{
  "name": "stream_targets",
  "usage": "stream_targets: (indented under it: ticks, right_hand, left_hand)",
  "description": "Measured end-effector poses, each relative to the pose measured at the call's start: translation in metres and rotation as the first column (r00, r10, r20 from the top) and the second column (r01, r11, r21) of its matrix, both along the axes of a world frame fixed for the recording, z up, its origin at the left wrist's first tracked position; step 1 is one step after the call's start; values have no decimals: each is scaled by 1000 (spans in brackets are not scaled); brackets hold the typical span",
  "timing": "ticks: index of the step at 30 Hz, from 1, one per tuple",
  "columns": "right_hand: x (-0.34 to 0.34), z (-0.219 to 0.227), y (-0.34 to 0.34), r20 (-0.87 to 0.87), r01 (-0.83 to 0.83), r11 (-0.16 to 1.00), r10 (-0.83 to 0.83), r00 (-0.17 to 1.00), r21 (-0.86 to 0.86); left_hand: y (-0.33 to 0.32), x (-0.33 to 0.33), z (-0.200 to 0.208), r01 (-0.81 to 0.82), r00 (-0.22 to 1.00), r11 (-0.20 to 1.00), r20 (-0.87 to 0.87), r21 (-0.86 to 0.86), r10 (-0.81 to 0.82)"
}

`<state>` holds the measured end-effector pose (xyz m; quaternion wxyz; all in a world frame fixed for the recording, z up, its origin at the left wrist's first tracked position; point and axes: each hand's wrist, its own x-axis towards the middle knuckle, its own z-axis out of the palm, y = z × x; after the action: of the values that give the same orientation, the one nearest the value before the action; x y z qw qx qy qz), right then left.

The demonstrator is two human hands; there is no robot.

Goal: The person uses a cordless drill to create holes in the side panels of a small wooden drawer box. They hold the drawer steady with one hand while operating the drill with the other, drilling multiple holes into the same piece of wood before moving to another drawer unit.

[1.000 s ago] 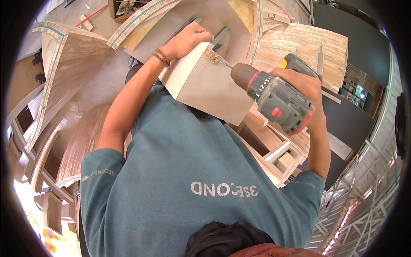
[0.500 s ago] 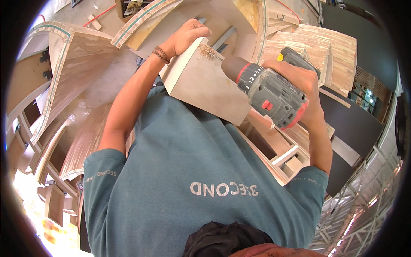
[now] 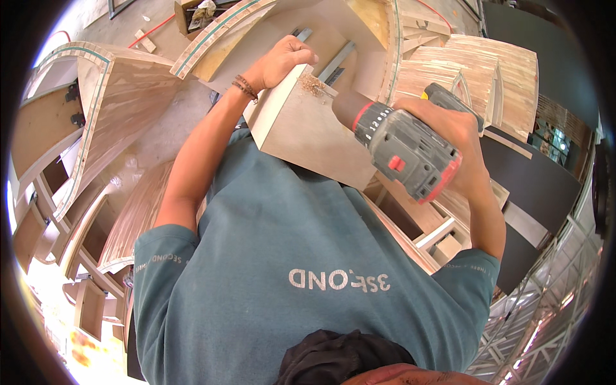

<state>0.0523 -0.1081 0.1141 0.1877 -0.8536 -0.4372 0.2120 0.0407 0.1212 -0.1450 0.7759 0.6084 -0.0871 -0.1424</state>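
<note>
My left hand (image 3: 282, 62) is closed over the far upper corner of a pale wooden box or drawer-like piece (image 3: 314, 138), its fingers curled round the edge. Small wood shavings (image 3: 312, 85) lie on the panel face beside that hand. In my right hand (image 3: 443, 122) is a dark grey cordless drill (image 3: 414, 154) with a red button and a red ring, my fingers wrapped round its grip. Its dark nose points left toward the panel, near the shavings. The drill's tip is hard to make out, so I cannot tell whether it touches the wood.
Curved wooden furniture parts stand around me, one (image 3: 122, 109) at the left and a slatted one (image 3: 462, 83) at the far right. Ahead is a curved carcass (image 3: 224, 38) with metal rails (image 3: 337, 63). Dark sheets (image 3: 529, 173) lie to the right. A red hose (image 3: 152, 32) crosses the floor.
The surroundings and the wooden piece sit slightly lower in the view. Both hands keep their holds, and the drill has shifted only a little.
</note>
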Motion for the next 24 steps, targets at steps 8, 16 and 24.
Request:
stream_targets:
  ticks: [8, 16, 24]
  right_hand:
    - [3, 6, -14, -77, 95, 995, -94, 993, 15]
    - [-2, 3, -1, -138, 90, 995, -85, 987, 31]
    - [-2, 14, 29, -158, 34, 997, -45, 986, -72]
  left_hand:
    - [-9, -3, -5, -54, 994, 998, 98, -22, 56]
    - [-3, -9, 2, -49, 995, 998, 82, -26, 51]
    - [3, -14, 3, -43, 995, 999, 86, 3, 42]
